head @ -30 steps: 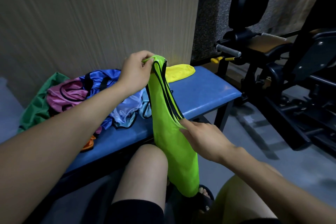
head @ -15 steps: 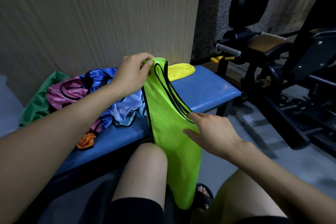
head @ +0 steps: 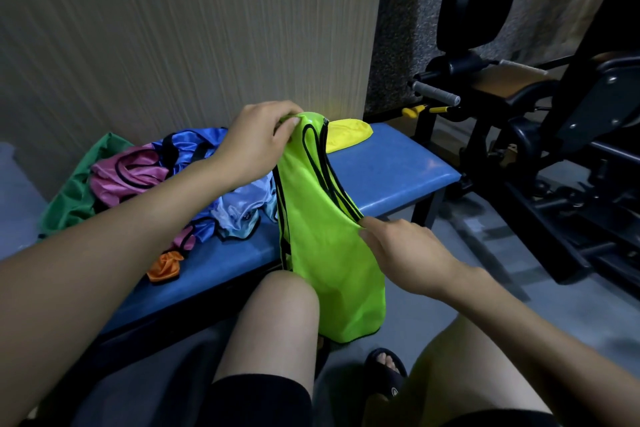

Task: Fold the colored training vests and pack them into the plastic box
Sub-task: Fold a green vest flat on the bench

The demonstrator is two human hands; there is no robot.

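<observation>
Pinching glossy lime vest (head: 322, 246), both hands; grip perhaps loose.

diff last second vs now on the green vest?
The right hand slid up and outward along the lime-green vest, from its edge onto its face, spreading it wider. The left hand kept pinching the top. The vest pile on the blue bench stayed put.

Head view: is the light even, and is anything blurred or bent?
Head view: dim overall; the lime vest is the brightest thing, throwing a yellow glow on the wall; wide-angle bending curves the frame edges; both hands are sharp.
</observation>
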